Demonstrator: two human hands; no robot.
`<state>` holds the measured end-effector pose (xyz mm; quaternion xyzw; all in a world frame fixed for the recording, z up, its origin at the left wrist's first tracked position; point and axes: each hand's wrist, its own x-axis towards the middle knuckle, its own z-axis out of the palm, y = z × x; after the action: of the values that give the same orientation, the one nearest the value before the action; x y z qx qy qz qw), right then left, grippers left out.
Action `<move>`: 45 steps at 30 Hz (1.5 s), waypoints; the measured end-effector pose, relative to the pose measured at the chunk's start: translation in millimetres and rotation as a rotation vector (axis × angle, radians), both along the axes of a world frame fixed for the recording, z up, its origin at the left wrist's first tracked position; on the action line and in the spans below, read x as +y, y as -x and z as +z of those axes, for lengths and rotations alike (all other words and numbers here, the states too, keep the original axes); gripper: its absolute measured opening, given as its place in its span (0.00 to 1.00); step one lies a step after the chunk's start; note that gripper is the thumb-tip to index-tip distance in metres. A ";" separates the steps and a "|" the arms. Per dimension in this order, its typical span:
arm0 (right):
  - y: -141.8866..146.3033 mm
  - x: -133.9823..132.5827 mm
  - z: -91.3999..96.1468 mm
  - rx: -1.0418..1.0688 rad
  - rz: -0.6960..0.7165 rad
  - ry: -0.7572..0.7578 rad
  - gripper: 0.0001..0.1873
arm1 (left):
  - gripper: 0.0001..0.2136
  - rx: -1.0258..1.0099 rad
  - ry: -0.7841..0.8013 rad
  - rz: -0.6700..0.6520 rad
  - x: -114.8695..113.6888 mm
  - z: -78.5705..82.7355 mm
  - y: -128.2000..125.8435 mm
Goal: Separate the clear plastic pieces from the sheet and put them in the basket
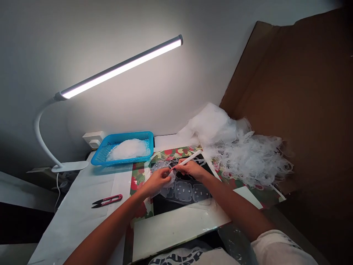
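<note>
My left hand (pixel 156 181) pinches a small clear plastic piece (pixel 171 178) at its fingertips, just above a sheet of clear moulded plastic parts (pixel 185 191) lying on a dark mat. My right hand (pixel 191 168) grips a thin white pen-like tool (pixel 192 157), its tip pointed at the piece in my left hand. Both hands meet over the sheet, fingers closed.
A blue basket (pixel 110 142) holding clear pieces stands at the back left, beside a clamped bar lamp (pixel 121 68). Red thread snips (pixel 107 200) lie on the white cover at left. A heap of clear plastic scrap (pixel 242 154) sits right, against brown cardboard (pixel 298 95).
</note>
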<state>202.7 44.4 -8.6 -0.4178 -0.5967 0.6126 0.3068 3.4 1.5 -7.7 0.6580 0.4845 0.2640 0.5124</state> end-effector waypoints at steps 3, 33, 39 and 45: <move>-1.0 6.0 -5.7 -0.050 -0.142 -0.091 0.15 | 0.08 -0.043 0.002 0.003 -3.2 -0.9 1.7; -50.1 -50.1 -32.2 -0.855 -0.152 -0.870 0.09 | 0.12 0.759 -0.883 0.060 -1.5 3.9 68.3; -5.4 -26.2 -1.4 -0.407 0.023 -0.747 0.07 | 0.17 0.802 -0.982 -0.053 -58.6 -49.8 37.0; 43.4 -5.5 -21.0 -0.266 0.259 -0.726 0.06 | 0.14 0.822 -1.022 -0.070 -56.3 -42.0 40.7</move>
<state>159.2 38.9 -29.6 -0.2791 -0.8564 0.3362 0.2750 -37.3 -54.9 -49.7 0.8813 0.4326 0.1710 -0.0834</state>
